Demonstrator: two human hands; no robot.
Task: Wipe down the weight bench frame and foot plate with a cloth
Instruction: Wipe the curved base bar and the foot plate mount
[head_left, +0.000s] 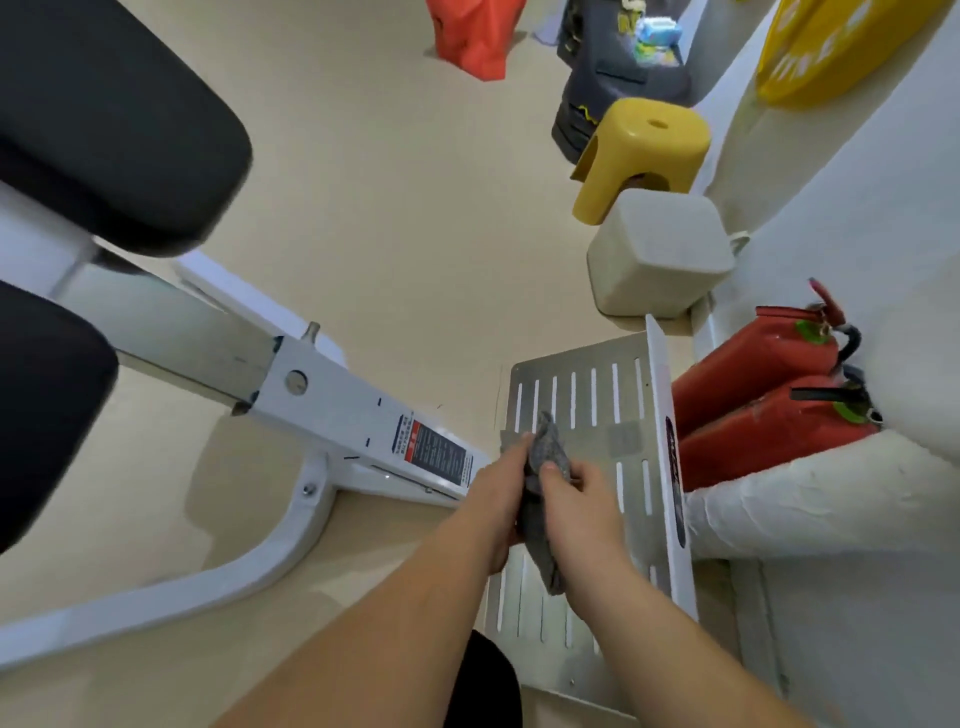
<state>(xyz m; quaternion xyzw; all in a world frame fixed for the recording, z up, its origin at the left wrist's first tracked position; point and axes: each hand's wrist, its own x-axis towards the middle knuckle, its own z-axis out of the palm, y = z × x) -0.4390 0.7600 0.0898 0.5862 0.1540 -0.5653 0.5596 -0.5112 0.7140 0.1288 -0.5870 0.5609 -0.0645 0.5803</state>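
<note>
A grey cloth (546, 462) is bunched between both hands above the slotted metal foot plate (592, 400). My left hand (498, 499) grips the cloth's left side, and my right hand (579, 506) pinches its upper part with thumb and fingers. A loose end of the cloth hangs down between my wrists. The white bench frame (337, 400) runs from the upper left to the foot plate, with a warning label near my left hand. A curved white base leg (270, 556) bends toward the lower left. Black pads (104, 114) sit at the upper left.
Two red fire extinguishers (763, 395) lie against the white wall right of the foot plate. A beige overturned bin (660, 254) and a yellow stool (644, 150) stand behind it. Dark bags (613, 78) and a red bag (472, 36) are farther back. Beige floor (395, 208) lies between.
</note>
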